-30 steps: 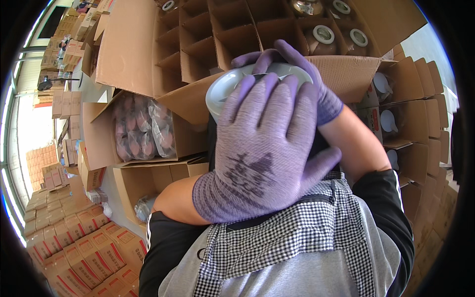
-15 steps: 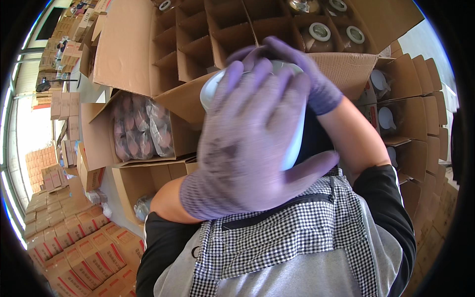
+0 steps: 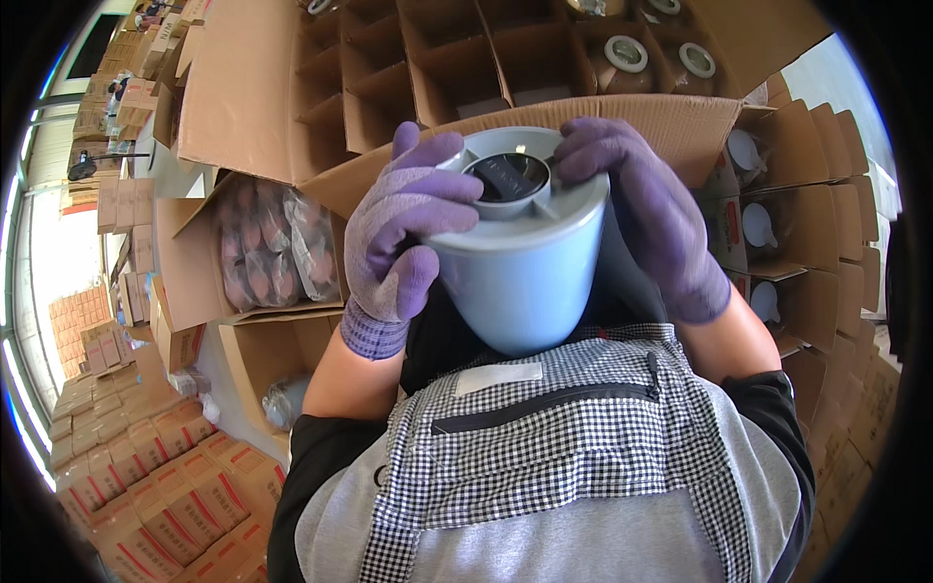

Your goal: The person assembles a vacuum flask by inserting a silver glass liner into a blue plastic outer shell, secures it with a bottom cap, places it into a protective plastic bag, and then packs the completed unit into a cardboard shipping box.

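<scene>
A light-blue tapered container point(image 3: 520, 282) stands tilted in front of my apron, its broad pale-grey top turned up. A dark, shiny round centre point(image 3: 507, 180) sits inside a raised ring on that top. My left hand point(image 3: 403, 223), in a purple-grey knit glove, grips its left side; some fingertips press on the top and the thumb is by the wall below. My right hand point(image 3: 646, 199), gloved alike, curls its fingers over the right side of the rim. The container's narrow lower end meets the apron; what supports it is hidden.
Beyond the container, an open carton point(image 3: 418, 53) has cardboard dividers and several round-topped jars point(image 3: 625, 55) at its right. A box of plastic-wrapped pinkish items point(image 3: 277, 243) is at left. Boxes with light-blue pieces point(image 3: 758, 225) line the right. Stacked cartons point(image 3: 185, 496) fill the lower left.
My left hand has moved off the top to the container's left side, uncovering the top and the dark centre. My right hand has shifted right and nearer, onto the right rim.
</scene>
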Demonstrator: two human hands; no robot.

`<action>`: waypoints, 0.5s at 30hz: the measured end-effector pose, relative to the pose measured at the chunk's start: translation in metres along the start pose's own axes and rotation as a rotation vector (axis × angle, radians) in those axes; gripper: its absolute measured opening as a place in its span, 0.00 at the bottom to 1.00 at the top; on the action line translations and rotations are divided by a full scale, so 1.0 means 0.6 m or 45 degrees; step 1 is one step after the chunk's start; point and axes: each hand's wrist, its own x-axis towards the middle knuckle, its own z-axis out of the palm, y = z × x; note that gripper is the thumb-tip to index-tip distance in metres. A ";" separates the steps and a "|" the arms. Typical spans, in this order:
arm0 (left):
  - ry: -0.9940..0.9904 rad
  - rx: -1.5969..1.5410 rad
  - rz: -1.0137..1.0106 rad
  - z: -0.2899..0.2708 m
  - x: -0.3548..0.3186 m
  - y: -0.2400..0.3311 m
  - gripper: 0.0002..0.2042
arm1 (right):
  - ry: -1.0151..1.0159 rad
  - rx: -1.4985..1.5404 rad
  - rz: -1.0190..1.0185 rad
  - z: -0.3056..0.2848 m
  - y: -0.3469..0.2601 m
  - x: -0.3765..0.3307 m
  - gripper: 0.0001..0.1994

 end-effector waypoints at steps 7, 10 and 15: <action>-0.368 0.951 -0.128 0.077 0.118 0.157 0.43 | 0.065 1.704 1.105 0.049 0.215 0.081 0.25; -0.403 1.231 -0.247 0.121 0.123 0.157 0.39 | -0.279 1.935 1.101 0.090 0.186 0.117 0.25; -0.320 0.868 0.044 0.063 0.049 0.110 0.35 | 0.072 1.366 0.580 0.068 0.119 0.023 0.23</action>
